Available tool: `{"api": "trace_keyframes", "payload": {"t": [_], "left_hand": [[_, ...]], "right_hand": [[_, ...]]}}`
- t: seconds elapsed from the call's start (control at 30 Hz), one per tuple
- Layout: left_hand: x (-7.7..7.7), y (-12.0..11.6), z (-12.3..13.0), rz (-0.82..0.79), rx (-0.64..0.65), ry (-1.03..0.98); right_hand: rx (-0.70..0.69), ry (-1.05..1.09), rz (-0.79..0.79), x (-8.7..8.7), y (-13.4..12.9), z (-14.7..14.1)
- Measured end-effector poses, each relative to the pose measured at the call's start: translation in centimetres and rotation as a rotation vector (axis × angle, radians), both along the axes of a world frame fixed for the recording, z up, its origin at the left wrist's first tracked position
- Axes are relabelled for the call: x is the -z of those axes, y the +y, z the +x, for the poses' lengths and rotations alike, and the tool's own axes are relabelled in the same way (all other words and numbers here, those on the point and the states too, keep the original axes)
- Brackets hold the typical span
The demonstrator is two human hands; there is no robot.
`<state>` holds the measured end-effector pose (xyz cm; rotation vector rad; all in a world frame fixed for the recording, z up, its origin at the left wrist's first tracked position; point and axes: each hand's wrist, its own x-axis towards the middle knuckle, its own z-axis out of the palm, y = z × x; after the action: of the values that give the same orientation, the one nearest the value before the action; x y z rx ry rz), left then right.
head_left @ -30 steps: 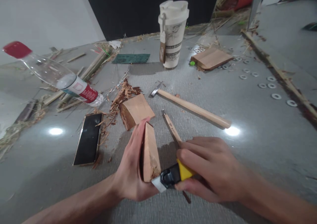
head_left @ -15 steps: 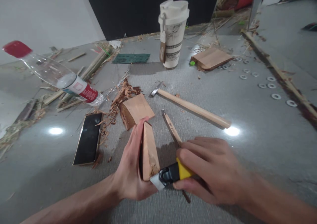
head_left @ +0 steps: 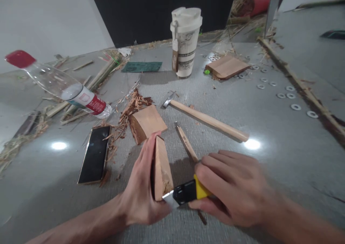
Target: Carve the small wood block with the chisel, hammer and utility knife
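A thick wooden block [head_left: 162,168] stands on edge, with my left hand [head_left: 144,190] wrapped round its left side and its near end. My right hand [head_left: 229,186] is closed on a yellow and black utility knife [head_left: 188,191]. The knife's blade touches the near lower corner of the block, close to my left hand's thumb. Just beyond the block lies another wood piece [head_left: 148,122] with bark along one edge. A wooden-handled carving tool [head_left: 186,142] rests on the grey surface, its near part hidden by my right hand.
A hammer [head_left: 206,119] lies ahead, with a lidded cup [head_left: 185,42] behind it. At left are a phone [head_left: 94,154], a tilted bottle [head_left: 63,86] and wood shavings [head_left: 134,102]. Another board [head_left: 228,67] and several washers [head_left: 295,107] lie at right.
The knife blade has turned slightly at the block's near corner, and my right hand has shifted a little. The whole view has moved slightly.
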<state>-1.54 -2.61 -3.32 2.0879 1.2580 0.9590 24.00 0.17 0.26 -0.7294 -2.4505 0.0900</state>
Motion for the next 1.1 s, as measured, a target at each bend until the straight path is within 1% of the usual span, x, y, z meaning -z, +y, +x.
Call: {"api": "trace_keyframes", "payload": {"t": [0.03, 0.07, 0.1, 0.13, 0.17, 0.2, 0.23, 0.27, 0.3, 0.33, 0.37, 0.4, 0.47, 0.53, 0.57, 0.7, 0.83, 0.93, 1.1], "left_hand": [[0.2, -0.3, -0.1, 0.023, 0.011, 0.007], [0.5, -0.6, -0.1, 0.049, 0.053, 0.011], [0.9, -1.1, -0.1, 0.078, 0.089, 0.009], [1.4, -1.5, -0.1, 0.143, 0.215, -0.005], [1.8, -1.9, -0.1, 0.111, 0.25, 0.005], [2.1, -2.2, 0.0, 0.104, 0.219, -0.014], [2.3, -2.3, 0.1, 0.091, 0.185, -0.023], [2.3, -2.2, 0.3, 0.084, 0.179, -0.031], [2.2, -1.9, 0.4, 0.085, 0.171, -0.048], [1.9, -1.6, 0.5, 0.048, 0.129, -0.044], [1.6, -1.2, 0.6, 0.028, 0.089, -0.059], [1.3, -0.9, 0.6, 0.024, 0.061, -0.071], [0.7, -0.5, 0.8, 0.009, 0.005, -0.089], [0.3, -0.4, 1.0, -0.001, -0.024, -0.092], [0.2, -0.4, 1.1, 0.0, -0.028, -0.098], [-0.2, -0.2, 1.4, -0.004, -0.011, -0.14], [-0.5, 0.0, 1.5, -0.036, -0.034, -0.169], [-0.4, 0.0, 1.5, -0.014, -0.035, -0.152], [0.2, -0.2, 1.5, -0.006, -0.041, -0.151]], "right_hand": [[0.049, 0.005, 0.027, -0.1, 0.5, 0.6], [0.131, 0.026, 0.056, -0.1, 1.3, 1.5], [0.25, 0.063, 0.093, -0.1, 2.4, 2.5], [0.398, 0.108, 0.111, -0.2, 3.5, 3.6], [0.52, 0.154, 0.149, -0.2, 4.6, 4.7], [0.648, 0.183, 0.182, -0.1, 5.6, 5.5], [0.735, 0.214, 0.15, -0.1, 6.3, 6.0], [0.709, 0.224, 0.086, 0.0, 6.5, 6.0], [0.627, 0.187, 0.037, 0.2, 6.4, 5.7], [0.559, 0.165, 0.008, 0.4, 5.9, 5.0], [0.434, 0.123, -0.046, 0.6, 5.2, 4.2], [0.322, 0.115, -0.065, 0.8, 4.3, 3.3], [0.143, 0.119, -0.133, 1.1, 2.6, 1.8], [0.018, 0.153, -0.189, 1.3, 1.5, 1.0], [-0.023, 0.164, -0.211, 1.4, 1.2, 0.9], [-0.073, 0.14, -0.221, 1.4, 1.4, 1.0], [-0.106, 0.093, -0.193, 0.9, 1.5, 0.5], [-0.125, 0.067, -0.199, 0.6, 1.3, 0.2], [-0.105, 0.073, -0.194, 0.4, 1.0, 0.2]]}}
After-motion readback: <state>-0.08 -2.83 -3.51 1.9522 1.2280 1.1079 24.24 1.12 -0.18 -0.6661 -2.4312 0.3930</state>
